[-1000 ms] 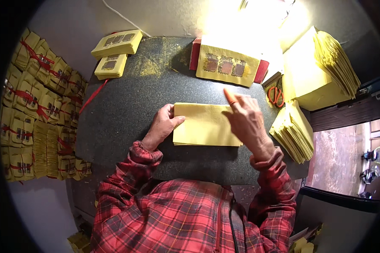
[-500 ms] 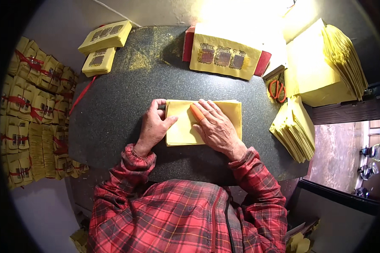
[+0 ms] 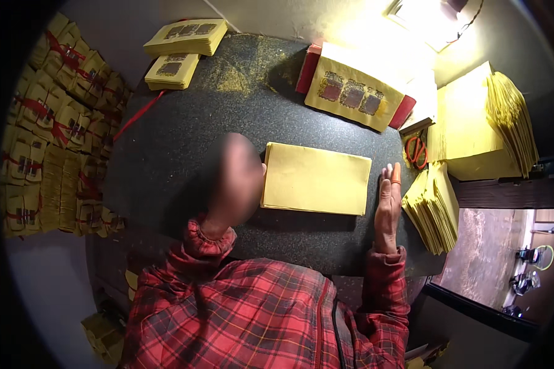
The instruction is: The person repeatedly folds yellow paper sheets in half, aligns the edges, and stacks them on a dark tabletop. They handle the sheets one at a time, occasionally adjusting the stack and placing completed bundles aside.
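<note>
Yellow paper, right hand now off, left perhaps touching

Speckled table, pale wall, bright lamp

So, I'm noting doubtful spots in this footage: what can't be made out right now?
- Head view, left hand: heavily blurred, so its grip is unclear.
- Head view, yellow paper stack: edges too fine to count sheets.
- Head view, printed yellow paper: upper part washed out by glare.
</note>
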Motion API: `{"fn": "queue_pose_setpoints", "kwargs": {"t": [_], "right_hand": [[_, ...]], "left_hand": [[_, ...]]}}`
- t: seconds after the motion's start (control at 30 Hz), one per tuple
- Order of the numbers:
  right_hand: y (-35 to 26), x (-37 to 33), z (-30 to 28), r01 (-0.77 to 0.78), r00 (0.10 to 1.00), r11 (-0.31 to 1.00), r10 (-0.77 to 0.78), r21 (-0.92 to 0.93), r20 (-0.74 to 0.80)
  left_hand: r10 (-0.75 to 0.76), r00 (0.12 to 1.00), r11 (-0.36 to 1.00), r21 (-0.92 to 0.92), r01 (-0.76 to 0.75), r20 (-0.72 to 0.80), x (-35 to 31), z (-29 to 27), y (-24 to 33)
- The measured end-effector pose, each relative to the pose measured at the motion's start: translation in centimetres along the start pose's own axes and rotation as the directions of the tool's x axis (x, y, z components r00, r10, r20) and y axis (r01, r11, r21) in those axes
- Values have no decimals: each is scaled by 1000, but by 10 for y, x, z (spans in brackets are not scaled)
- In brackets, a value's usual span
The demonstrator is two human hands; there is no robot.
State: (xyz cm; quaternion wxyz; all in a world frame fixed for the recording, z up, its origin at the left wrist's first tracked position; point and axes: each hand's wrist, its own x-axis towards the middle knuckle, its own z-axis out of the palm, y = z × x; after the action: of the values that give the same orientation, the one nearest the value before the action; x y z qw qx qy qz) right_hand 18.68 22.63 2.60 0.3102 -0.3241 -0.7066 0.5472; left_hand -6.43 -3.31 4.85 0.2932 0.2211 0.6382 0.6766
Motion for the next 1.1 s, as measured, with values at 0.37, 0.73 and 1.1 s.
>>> {"fn": "queue_pose_setpoints", "kwargs": {"t": [0.37, 0.73, 1.1], "right_hand": [[-41, -19, 36, 158, 987, 859, -141, -487, 71], [-39, 5, 94, 657, 745, 537, -357, -529, 563], [-10, 32, 59, 602, 798, 486, -391, -634, 458]], "left_hand": [[62, 987, 912, 394, -118, 151, -12, 23, 8], [283, 779, 401, 669, -626, 560, 31, 65, -3], [290, 748, 242, 711, -661, 597, 42, 45, -32]]}}
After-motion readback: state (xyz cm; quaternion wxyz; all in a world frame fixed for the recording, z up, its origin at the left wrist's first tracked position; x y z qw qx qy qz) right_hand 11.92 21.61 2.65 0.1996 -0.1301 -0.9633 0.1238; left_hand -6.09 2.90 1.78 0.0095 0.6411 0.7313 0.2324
